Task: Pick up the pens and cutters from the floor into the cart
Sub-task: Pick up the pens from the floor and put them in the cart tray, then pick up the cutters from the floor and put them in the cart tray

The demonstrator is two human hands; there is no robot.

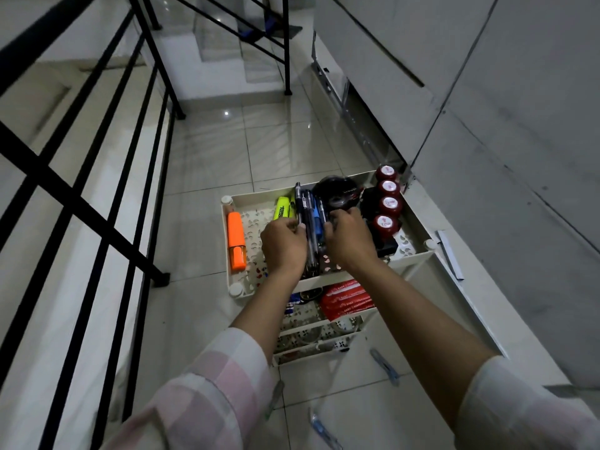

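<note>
Both hands are curled around a bundle of dark and blue pens (311, 222) in the top tray of the white cart (324, 277): the left hand (283, 246) closes on the bundle from its left side, the right hand (349, 240) from its right, fingers bent in against the barrels, so the pens lie pinched between the two. The bundle rests lengthwise in the middle of the tray, tips toward the person. Just left of it lies a yellow highlighter (281, 207), and further left, along the tray wall, an orange highlighter (236, 240); to the right stand four red-capped bottles (388, 206) in a row, with a black tape roll (339, 193) behind the pens. On the shelf below is a red packet (347, 300). Judging from this, the pens are mostly in and being tidied, but the job is not finished: on the floor tiles near the person at least two blue cutters remain, one (384, 367) beside the foot of the cart and one (323, 430) nearer, and a blurred item by the left sleeve may be a third.
</note>
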